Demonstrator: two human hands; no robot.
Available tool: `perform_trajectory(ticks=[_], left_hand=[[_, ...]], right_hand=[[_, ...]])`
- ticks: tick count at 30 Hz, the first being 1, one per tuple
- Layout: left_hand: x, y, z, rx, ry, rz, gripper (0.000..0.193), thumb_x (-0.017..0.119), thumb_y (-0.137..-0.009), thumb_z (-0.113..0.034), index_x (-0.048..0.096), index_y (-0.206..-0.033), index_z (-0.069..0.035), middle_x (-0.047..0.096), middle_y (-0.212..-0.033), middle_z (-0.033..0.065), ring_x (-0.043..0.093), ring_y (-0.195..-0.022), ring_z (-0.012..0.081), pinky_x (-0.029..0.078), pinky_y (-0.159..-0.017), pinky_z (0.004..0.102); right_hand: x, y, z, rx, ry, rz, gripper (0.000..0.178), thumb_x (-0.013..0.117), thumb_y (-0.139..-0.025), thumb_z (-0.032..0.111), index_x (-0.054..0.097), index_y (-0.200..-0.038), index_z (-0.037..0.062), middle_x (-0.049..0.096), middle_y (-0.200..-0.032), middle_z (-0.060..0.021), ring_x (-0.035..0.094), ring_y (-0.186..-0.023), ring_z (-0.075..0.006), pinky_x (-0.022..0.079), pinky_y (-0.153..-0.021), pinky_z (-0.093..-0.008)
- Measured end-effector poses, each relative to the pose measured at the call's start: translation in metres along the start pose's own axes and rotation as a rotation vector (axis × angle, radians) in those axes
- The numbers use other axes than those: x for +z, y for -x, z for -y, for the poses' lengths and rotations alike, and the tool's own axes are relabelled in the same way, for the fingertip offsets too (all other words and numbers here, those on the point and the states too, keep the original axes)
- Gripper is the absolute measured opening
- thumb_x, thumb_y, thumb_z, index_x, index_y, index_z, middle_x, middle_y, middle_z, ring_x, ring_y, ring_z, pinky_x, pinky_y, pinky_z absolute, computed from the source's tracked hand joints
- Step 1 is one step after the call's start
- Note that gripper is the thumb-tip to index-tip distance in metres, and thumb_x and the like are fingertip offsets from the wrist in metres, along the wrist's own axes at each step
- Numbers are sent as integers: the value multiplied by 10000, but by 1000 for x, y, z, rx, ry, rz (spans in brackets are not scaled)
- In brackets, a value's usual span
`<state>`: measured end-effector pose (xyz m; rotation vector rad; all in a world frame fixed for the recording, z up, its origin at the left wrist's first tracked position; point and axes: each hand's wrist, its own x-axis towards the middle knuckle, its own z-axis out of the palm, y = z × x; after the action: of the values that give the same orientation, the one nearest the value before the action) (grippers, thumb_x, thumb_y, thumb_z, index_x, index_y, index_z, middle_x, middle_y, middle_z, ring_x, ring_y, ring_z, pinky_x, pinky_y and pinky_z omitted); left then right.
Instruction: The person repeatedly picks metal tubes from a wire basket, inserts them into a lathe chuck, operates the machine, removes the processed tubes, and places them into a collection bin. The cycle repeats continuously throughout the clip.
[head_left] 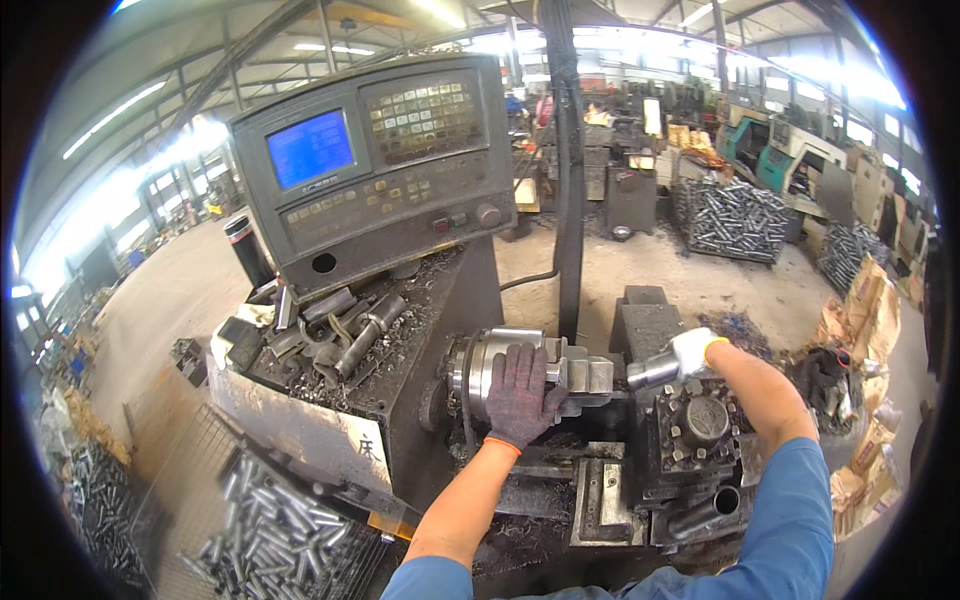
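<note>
A lathe stands in front of me, its shiny round chuck (pixel 480 372) at the middle. My left hand (pixel 522 400), in a dark knit glove, lies on the chuck's side with fingers stretched out flat. The stepped chuck jaws (pixel 588 376) point right. My right hand (pixel 692 353), in a white glove with a yellow cuff, is closed round a short metal cylinder (pixel 652 371). The cylinder's left end is close to the jaws; I cannot tell whether they touch. Below my right hand sits the square tool post (pixel 704 424) with bolts on top.
A control panel (pixel 350 235) with a blue screen stands behind left. Metal pieces and chips lie on the headstock cover (pixel 400 345). A metal tube (pixel 705 512) lies by the tool post. Metal parts fill a wire basket (pixel 265 520) at lower left. A dark post (pixel 568 180) rises behind the chuck.
</note>
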<state>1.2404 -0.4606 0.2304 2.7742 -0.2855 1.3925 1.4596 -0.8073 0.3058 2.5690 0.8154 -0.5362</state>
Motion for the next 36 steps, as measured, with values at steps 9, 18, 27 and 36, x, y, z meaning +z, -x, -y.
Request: perform_trajectory(ticks=[9,18,27,36], left_hand=[[-79,23,-103,-386,1331,142,1064,842,-910,-347,209,-1697,-12,423,-1667,210,369,-1568,371,261,-1292,515],[-84,107,-187,-1714,1972,476,438,736,-998,-176,569,-1377,-35,670,-1273,142,680,-1176,294,585,-1013,485],[-78,148,-173,-2026,2198,333,428,631,-1027,-434,666,-1236,-62,732,-1151,135,708,-1038,325,570,-948,500],[-103,131,-172,-1780,1939,684,445,631,-1050,-494,646,-1239,-92,721,-1014,146,759,-845,327,644,-687,463]], right_hand=[[-14,252,135,237,-520,-706,731,866,-631,402,713,-1256,56,753,-1133,-222,740,-1062,-398,597,-935,-475],[192,231,263,246,-1724,217,997,926,-797,419,434,-1494,-97,718,-1147,-178,698,-927,-212,564,-843,-341],[363,360,159,317,-1330,255,450,838,-775,384,788,-989,-9,740,-774,-132,682,-662,-253,563,-642,-392],[302,353,123,735,-930,-297,917,871,-818,469,496,-1517,10,719,-1283,-253,746,-1115,-313,561,-1027,-435]])
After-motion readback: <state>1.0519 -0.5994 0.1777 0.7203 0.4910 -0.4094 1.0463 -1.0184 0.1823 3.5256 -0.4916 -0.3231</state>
